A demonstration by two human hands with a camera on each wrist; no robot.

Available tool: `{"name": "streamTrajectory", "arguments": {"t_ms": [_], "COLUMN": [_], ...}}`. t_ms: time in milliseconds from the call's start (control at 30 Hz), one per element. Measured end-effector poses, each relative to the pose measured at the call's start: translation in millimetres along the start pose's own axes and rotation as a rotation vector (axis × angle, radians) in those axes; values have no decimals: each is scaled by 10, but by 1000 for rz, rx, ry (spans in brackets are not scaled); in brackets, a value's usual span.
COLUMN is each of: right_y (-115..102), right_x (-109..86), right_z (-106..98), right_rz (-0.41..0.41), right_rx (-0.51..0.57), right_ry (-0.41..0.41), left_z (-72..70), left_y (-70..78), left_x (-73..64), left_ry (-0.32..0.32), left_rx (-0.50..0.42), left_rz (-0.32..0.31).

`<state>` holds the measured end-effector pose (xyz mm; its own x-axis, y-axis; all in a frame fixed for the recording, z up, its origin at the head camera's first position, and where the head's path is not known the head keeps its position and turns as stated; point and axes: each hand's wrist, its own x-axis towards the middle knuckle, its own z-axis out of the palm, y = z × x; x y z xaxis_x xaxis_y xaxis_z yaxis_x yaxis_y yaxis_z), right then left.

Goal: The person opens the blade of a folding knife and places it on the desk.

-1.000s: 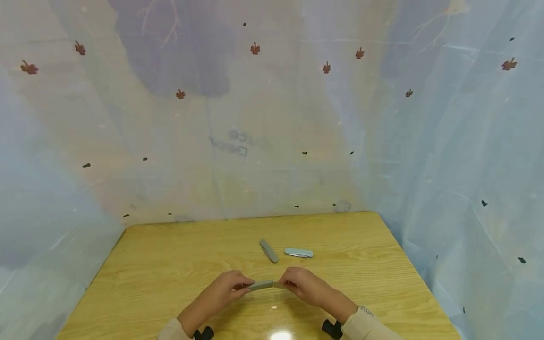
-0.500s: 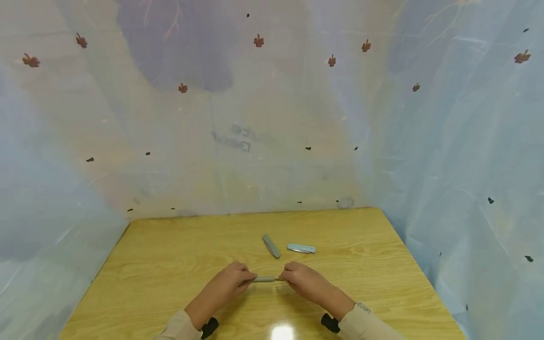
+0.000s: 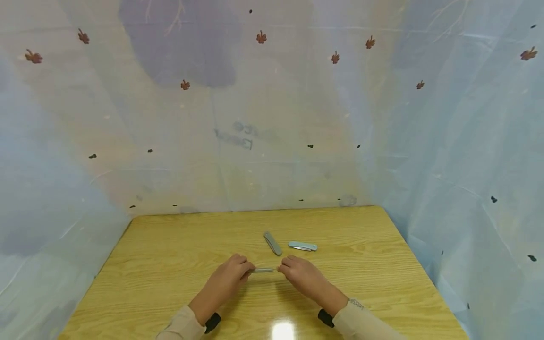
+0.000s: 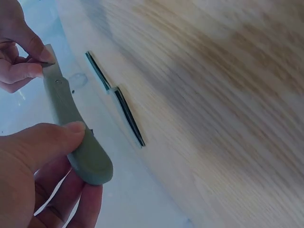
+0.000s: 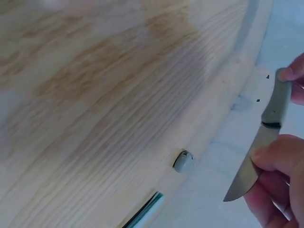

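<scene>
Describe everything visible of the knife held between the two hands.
The knife is unfolded, its smooth, grey-green, plastic-looking handle running into a pointed, metal-looking blade. A round pin shows near the blade end. The knife is held above the table, roughly level in the head view. The left hand grips the handle; the right hand pinches the blade.

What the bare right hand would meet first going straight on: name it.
Probably the grey-green folded pocketknife on the yellow wooden table, though the right hand may pass above it; depth is unclear.
</scene>
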<state>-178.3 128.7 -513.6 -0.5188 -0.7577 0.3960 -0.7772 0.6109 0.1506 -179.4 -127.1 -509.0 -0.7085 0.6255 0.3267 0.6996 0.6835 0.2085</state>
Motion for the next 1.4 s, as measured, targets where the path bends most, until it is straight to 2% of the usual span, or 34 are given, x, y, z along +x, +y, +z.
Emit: {"name": "streamTrajectory", "arguments": {"t_ms": [200,333,600,1000,1233,1400], "right_y": [-26,-26,-40,-114,-143,-148], "right_x": [141,302,612,898,991,1007], "right_z": [57,150,372,666,756,801], "right_rz": [29,48,103,139,139,144], "right_rx": [-74,-115,-128,-185,-213,-185], "right_ry": [14,-12,-60,-118,-226,-243], "left_z": [-1,9,56,184,171,185], "left_y": [-119,-247,-535,-888,-921,-930], "left_x": [12,-8,-47,-91,-61,-67], "left_ry": [75,88,110,62,6,-13], "left_rx": [43,62,82,77,36,41], "left_rz": [20,-3,-32,-126,-188,-233]}}
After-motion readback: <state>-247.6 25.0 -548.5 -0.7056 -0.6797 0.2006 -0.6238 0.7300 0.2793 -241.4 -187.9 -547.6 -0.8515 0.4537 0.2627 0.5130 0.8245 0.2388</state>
